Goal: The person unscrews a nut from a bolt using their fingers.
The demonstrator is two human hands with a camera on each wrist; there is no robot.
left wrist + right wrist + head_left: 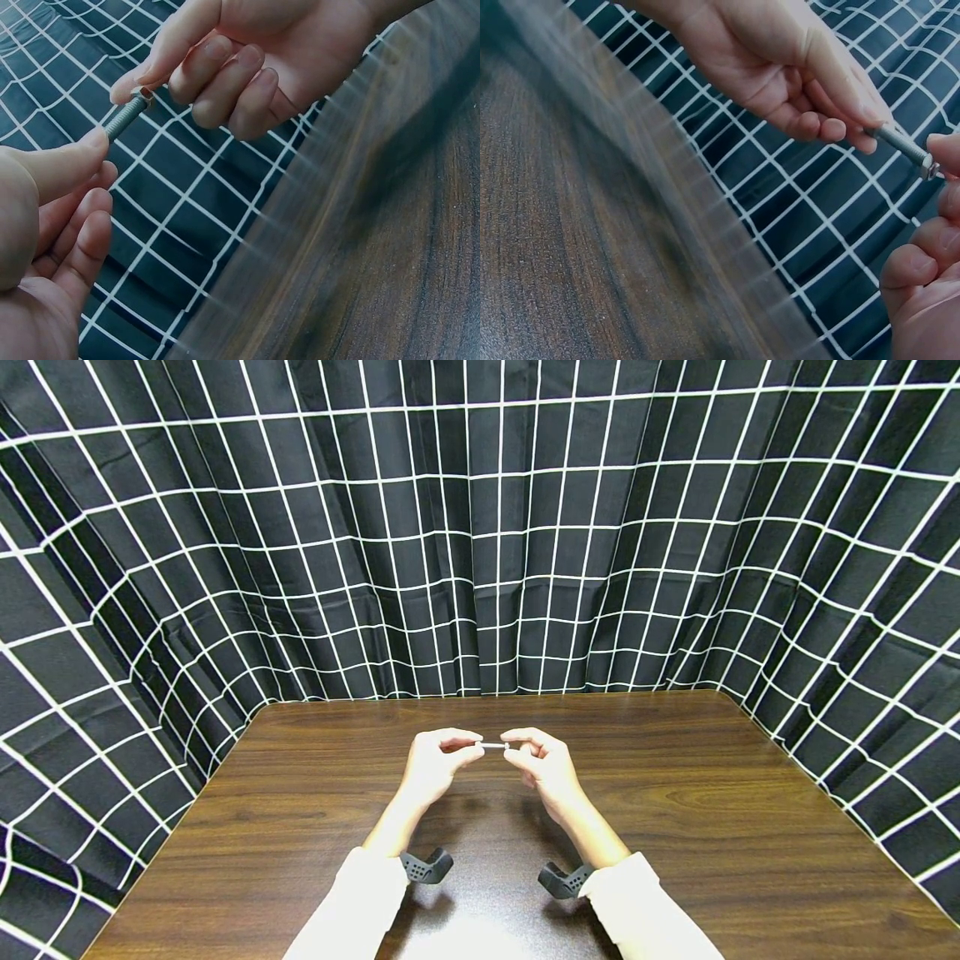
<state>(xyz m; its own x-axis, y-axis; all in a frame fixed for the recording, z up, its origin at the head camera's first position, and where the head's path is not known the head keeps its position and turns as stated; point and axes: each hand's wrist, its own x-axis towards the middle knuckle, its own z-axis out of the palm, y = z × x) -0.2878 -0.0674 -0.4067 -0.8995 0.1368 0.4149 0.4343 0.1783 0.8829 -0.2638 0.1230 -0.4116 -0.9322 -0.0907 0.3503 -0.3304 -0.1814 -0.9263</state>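
A grey metal bolt [493, 745] with a threaded shaft is held level between both hands above the table. My left hand [433, 770] pinches its threaded end between thumb and fingertips. At the other end, my right hand [551, 770] pinches the hexagonal part between thumb and index finger. Both wrist views show the shaft bare between the hands: the bolt [126, 118] in the left one, the same bolt [902, 144] in the right. Whether the hexagonal part is the head alone or also a nut, I cannot tell. Fingertips hide both ends partly.
The brown wood-grain table [300, 793] lies beneath the hands. A dark curtain [480, 543] with a white grid rises behind the table and along both sides. Dark wrist mounts [427, 866] sit at the cuffs of the pale sleeves [352, 902].
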